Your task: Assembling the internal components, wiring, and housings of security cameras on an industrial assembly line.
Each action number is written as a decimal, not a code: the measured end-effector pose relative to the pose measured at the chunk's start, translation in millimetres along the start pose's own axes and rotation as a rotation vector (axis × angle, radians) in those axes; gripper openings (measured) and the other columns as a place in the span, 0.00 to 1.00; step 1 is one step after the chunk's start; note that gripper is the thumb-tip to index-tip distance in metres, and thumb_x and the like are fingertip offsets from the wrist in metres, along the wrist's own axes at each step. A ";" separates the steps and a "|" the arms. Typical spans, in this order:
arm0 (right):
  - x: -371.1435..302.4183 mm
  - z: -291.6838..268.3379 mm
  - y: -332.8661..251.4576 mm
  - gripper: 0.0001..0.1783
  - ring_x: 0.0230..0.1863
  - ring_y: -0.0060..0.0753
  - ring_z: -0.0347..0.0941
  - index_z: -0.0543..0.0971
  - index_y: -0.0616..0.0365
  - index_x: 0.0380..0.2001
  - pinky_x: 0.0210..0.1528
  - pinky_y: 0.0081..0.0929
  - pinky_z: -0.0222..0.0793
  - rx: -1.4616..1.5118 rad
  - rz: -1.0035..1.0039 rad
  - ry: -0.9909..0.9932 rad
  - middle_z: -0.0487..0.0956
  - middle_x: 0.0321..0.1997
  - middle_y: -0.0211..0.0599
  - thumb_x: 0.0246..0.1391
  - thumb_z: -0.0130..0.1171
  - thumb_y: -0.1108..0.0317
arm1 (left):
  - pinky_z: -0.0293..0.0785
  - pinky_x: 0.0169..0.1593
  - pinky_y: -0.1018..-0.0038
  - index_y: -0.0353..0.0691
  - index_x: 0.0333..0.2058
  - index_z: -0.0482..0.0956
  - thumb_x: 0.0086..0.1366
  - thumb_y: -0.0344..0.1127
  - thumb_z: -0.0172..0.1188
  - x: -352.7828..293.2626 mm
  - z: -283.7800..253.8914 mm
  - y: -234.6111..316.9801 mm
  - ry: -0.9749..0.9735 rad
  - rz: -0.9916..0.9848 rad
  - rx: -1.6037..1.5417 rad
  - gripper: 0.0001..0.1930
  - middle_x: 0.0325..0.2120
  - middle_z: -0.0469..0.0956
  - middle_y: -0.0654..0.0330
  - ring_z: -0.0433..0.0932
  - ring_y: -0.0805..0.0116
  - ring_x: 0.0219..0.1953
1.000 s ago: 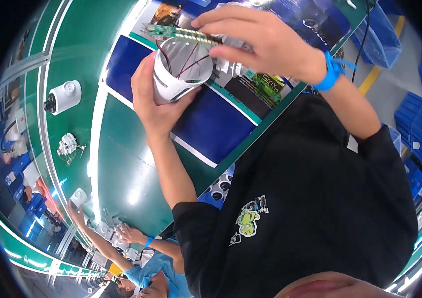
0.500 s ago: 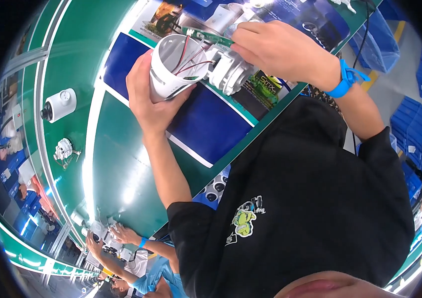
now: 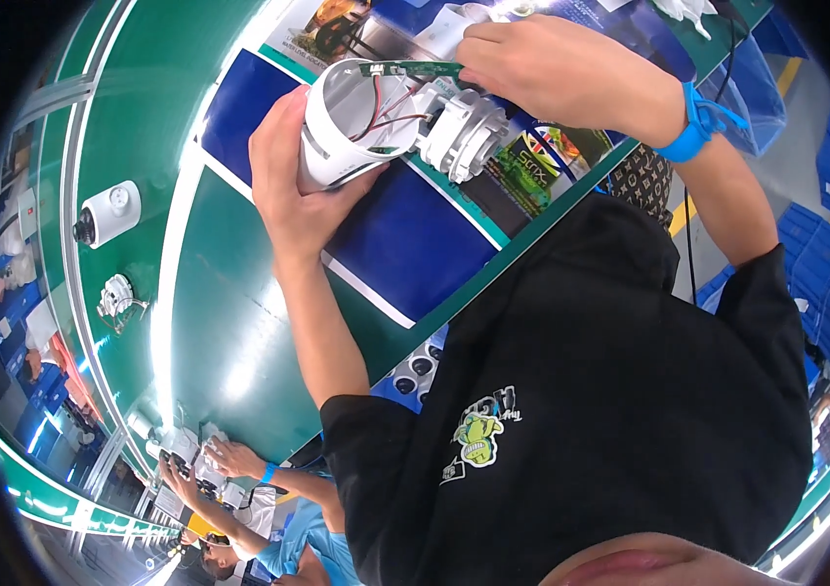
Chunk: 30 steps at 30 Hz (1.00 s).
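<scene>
My left hand [image 3: 288, 190] is wrapped round a white cylindrical camera housing [image 3: 322, 156], tilted so its open end faces up and right. Red and dark wires [image 3: 377, 112] run out of the housing. A narrow green circuit board [image 3: 415, 68] lies across the far side of the opening, its right end pinched in the fingers of my right hand [image 3: 571, 78]. Below that hand, a white ribbed mount [image 3: 464, 137] sits right beside the housing's rim; whether the two are joined I cannot tell.
A blue mat [image 3: 415, 249] and printed sheets [image 3: 532, 176] cover part of the green bench. To the left are a white camera [image 3: 110, 213] and a small white part with wires [image 3: 117, 298]. A co-worker's hands [image 3: 229, 457] handle white parts farther along. A clear bag [image 3: 752, 93] hangs at right.
The circuit board has shifted so its left end overlaps the housing's opening, and it lies more level. My right hand has moved slightly up with it. My left hand keeps its grip.
</scene>
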State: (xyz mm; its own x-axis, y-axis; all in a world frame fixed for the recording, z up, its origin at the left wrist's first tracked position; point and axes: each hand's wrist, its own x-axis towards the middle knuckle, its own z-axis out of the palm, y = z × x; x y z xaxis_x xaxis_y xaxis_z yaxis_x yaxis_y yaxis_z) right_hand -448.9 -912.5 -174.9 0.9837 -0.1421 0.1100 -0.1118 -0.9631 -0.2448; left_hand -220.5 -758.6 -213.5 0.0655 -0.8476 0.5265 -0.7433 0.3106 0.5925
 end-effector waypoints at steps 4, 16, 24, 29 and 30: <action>1.7 -8.4 5.3 0.09 0.32 0.39 0.73 0.70 0.62 0.33 0.32 0.30 0.69 -0.095 0.084 -0.085 0.72 0.31 0.39 0.54 0.56 0.68 | 0.70 0.52 0.66 0.36 0.52 0.72 0.30 0.30 0.79 5.2 4.0 -4.5 -0.012 0.005 -0.011 0.44 0.49 0.73 0.50 0.73 0.54 0.50; 8.3 -52.1 20.1 0.06 0.29 0.43 0.77 0.75 0.65 0.25 0.29 0.31 0.73 -0.126 -0.092 -0.112 0.75 0.25 0.45 0.45 0.55 0.72 | 0.69 0.52 0.66 0.37 0.52 0.72 0.29 0.29 0.78 22.1 15.5 -1.3 -0.039 -0.013 0.019 0.44 0.49 0.74 0.51 0.73 0.55 0.50; 5.7 -62.8 32.5 0.06 0.27 0.45 0.77 0.76 0.64 0.22 0.28 0.33 0.72 -0.019 -0.090 -0.176 0.76 0.22 0.45 0.44 0.55 0.71 | 0.70 0.51 0.65 0.41 0.51 0.74 0.27 0.26 0.76 36.3 13.5 6.2 -0.139 0.019 0.064 0.43 0.49 0.75 0.54 0.73 0.54 0.49; 33.4 -41.6 27.3 0.07 0.27 0.46 0.77 0.76 0.62 0.23 0.30 0.35 0.73 0.050 0.017 -0.201 0.77 0.23 0.44 0.47 0.54 0.69 | 0.69 0.52 0.64 0.42 0.51 0.74 0.26 0.25 0.75 30.6 -8.2 -13.6 -0.221 -0.014 0.132 0.43 0.49 0.75 0.55 0.73 0.53 0.49; 32.0 -31.8 33.7 0.07 0.28 0.46 0.77 0.76 0.61 0.25 0.30 0.36 0.72 0.069 0.015 -0.162 0.76 0.24 0.44 0.48 0.54 0.68 | 0.69 0.52 0.64 0.42 0.51 0.74 0.26 0.25 0.75 29.6 -6.8 -13.6 -0.223 -0.015 0.131 0.43 0.49 0.75 0.55 0.73 0.53 0.49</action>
State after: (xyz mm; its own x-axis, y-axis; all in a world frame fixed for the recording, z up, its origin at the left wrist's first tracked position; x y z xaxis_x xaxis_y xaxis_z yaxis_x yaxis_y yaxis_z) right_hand -425.7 -956.8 -149.0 0.9925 -0.1122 -0.0495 -0.1221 -0.9425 -0.3112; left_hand -203.9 -785.0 -201.8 -0.0605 -0.9301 0.3624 -0.8244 0.2512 0.5072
